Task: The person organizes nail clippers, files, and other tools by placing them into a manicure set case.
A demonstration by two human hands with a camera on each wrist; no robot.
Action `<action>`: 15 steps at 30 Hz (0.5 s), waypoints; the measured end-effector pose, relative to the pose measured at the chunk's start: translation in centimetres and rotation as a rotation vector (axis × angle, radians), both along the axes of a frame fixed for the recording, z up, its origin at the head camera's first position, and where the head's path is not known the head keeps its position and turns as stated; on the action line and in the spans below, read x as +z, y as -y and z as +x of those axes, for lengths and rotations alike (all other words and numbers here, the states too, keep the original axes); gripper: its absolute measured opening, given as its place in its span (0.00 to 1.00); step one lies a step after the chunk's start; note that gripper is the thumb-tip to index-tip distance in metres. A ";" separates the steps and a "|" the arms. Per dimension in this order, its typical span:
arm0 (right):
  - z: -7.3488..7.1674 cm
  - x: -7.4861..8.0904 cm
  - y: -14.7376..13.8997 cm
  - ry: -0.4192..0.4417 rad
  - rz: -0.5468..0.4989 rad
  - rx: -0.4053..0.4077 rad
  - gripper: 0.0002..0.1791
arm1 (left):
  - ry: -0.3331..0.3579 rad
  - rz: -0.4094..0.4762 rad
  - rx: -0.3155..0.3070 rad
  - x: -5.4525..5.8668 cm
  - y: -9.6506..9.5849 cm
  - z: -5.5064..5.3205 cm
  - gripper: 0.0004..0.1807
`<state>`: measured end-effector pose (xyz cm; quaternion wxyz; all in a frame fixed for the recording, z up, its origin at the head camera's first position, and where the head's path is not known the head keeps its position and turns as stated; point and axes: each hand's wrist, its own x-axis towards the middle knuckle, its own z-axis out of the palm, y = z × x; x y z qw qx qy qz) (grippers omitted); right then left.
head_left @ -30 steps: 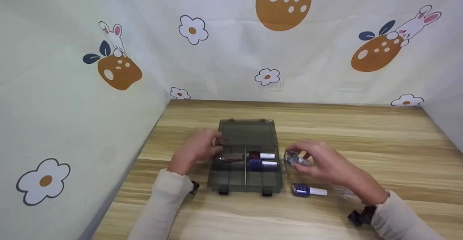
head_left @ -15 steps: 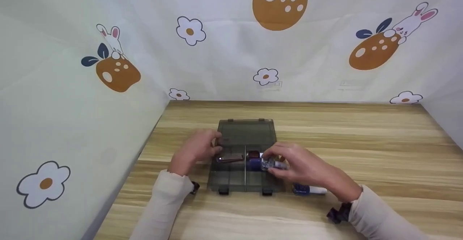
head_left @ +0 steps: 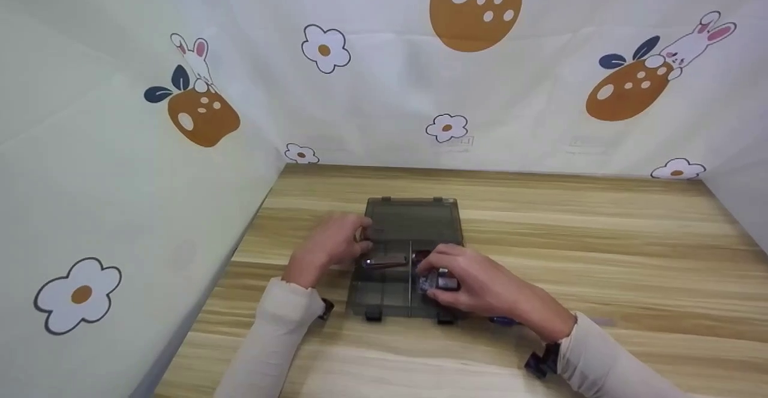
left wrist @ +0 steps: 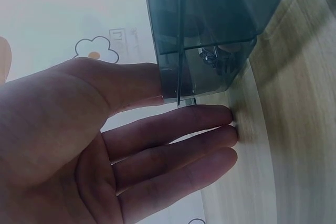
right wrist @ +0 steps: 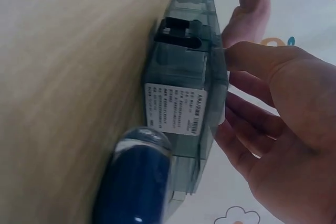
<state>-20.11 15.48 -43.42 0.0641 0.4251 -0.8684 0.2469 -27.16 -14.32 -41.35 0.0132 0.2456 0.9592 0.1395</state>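
Observation:
My right hand [head_left: 477, 278] pinches a small clear glittery nail polish bottle [head_left: 428, 283] with a pale cap, low over the right half of the open grey see-through box [head_left: 380, 309]. In the right wrist view the box hides that bottle. A dark red nail polish bottle [head_left: 420, 256] shows partly beside my fingertips. In the box's left half lies a nail clipper [head_left: 386, 261]. My left hand [left wrist: 100, 129] is at the box's back left corner, thumb against its rim and fingers straight alongside. A blue nail polish bottle [right wrist: 135, 182] lies right of the box, mostly under my right wrist.
The box lid [head_left: 414, 218] is swung back, away from me. Two black latches [head_left: 373, 316] are at its front, and a divider [head_left: 410, 278] splits the inside. A patterned cloth wall [head_left: 384, 86] rises behind the wooden table [head_left: 570, 224].
My right hand has carried the glittery bottle leftward, from beside the box to over its right half. The left hand stays at the box's left edge.

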 end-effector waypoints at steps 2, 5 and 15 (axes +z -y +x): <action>0.0 -0.2 0.1 0.000 -0.003 -0.003 0.17 | 0.018 0.004 0.012 0.1 -0.1 0.0 0.06; 0.0 -0.3 0.1 0.008 0.000 -0.009 0.17 | 0.036 0.007 0.028 0.1 -0.1 0.0 0.06; -0.1 0.4 -0.8 0.049 0.010 -0.023 0.15 | 0.041 0.014 0.029 0.1 0.0 0.1 0.07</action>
